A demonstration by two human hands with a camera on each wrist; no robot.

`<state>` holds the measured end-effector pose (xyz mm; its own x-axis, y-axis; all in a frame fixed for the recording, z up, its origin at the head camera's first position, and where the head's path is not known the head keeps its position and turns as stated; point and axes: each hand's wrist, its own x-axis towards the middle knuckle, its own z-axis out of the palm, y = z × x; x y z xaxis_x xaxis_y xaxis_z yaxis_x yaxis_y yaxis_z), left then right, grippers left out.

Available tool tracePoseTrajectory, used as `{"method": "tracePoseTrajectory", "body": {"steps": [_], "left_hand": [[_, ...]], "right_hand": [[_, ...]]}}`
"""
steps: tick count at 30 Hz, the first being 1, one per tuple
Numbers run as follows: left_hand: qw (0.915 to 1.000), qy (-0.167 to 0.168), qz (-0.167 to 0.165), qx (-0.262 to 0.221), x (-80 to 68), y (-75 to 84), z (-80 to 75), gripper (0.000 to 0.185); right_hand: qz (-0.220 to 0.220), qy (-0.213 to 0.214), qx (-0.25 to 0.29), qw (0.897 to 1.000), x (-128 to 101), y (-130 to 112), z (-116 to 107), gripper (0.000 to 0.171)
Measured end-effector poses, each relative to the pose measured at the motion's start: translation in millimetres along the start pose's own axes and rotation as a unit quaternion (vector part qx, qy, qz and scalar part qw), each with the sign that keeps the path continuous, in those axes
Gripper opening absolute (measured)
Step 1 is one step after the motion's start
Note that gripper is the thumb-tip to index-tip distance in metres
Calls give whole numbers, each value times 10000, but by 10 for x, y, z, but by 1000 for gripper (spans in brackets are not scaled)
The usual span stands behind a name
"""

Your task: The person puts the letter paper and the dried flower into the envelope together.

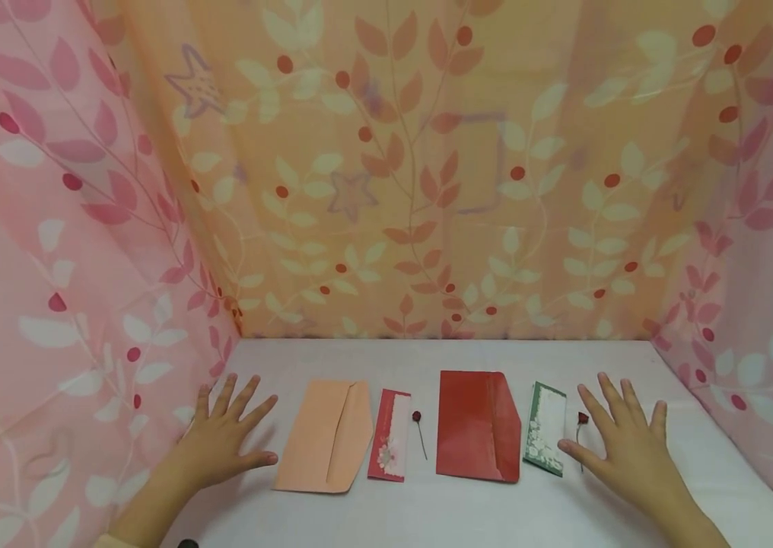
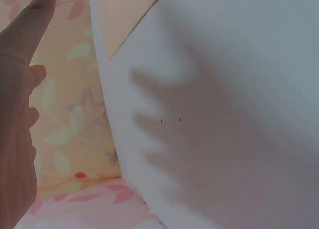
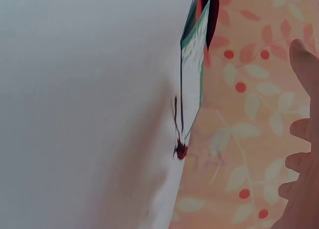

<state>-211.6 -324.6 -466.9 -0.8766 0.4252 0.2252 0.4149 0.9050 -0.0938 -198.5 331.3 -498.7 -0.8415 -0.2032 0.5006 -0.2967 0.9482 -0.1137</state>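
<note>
Left hand: my left hand lies flat on the table, fingers spread, holding nothing.
Peach envelope: just right of it.
Red card: next, pin beside.
Red envelope: midway between my hands.
Green card: just left of my right hand.
Rose pin: by my right forefinger.
Right hand: my right hand is flat, spread, empty.

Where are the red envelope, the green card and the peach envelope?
red envelope (image 1: 475,426), head view, middle of its face.
green card (image 1: 545,428), head view, its white centre.
peach envelope (image 1: 318,438), head view, left panel.
</note>
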Motion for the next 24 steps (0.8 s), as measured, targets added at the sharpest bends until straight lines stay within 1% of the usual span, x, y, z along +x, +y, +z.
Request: {"method": "tracePoseTrajectory", "body": {"steps": [5,13,15,22,24], "left_hand": [[9994,61,36,-333,69,89,-22,90],[9978,29,90,-656,134,172,-13,90],[9967,22,137,-795,144,189,-3,90],[9942,-122,214,-1049,163,215,71,91],[9933,-108,258,-1118,174,221,93,90]], "right_hand": [[65,-37,273,9996,88,-164,89,101],[151,-124,631,9978,192,-389,233,96],[169,-152,697,9973,204,-437,264,95],[180,-228,883,9957,236,-597,337,92],[200,-273,936,9950,247,-640,357,92]]}}
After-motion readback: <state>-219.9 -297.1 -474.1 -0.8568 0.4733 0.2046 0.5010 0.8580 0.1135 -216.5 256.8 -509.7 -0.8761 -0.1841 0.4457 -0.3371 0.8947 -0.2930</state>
